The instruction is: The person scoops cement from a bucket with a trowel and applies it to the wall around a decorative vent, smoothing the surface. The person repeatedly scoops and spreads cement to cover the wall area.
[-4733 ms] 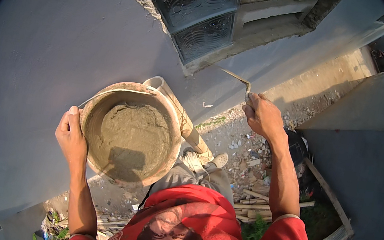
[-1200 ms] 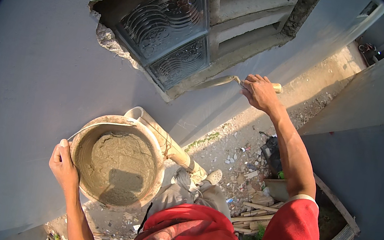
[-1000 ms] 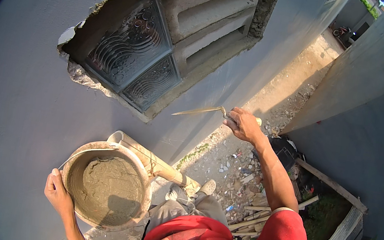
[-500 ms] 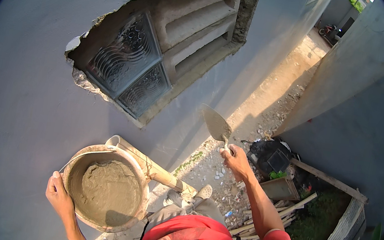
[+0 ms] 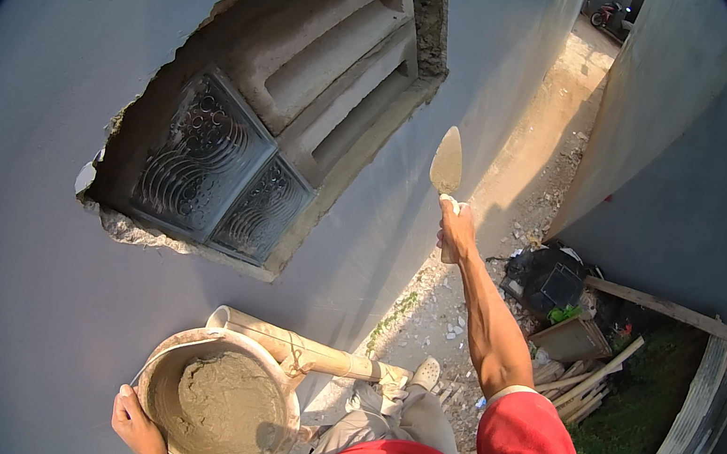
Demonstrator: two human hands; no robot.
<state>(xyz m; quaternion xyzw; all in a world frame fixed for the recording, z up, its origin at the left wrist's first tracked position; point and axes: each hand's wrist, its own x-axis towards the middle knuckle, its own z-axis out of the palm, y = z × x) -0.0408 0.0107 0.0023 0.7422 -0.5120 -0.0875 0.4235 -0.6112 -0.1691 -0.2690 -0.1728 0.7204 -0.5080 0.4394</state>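
Grey wet mortar (image 5: pixel 223 406) half-fills the round bucket (image 5: pixel 162 357).

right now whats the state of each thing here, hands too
left hand: grip closed on the bucket's rim
bucket: upright, partly filled with wet grey mortar
right hand: grip closed on the trowel handle, arm raised
trowel: blade pointing up, smeared with mortar
wall opening: ragged-edged, partly filled
glass blocks: two set side by side in the opening

Metal trowel (image 5: pixel 447 162) matt; mortar (image 5: pixel 223 406) wet, grainy; glass blocks (image 5: pixel 218 174) patterned.
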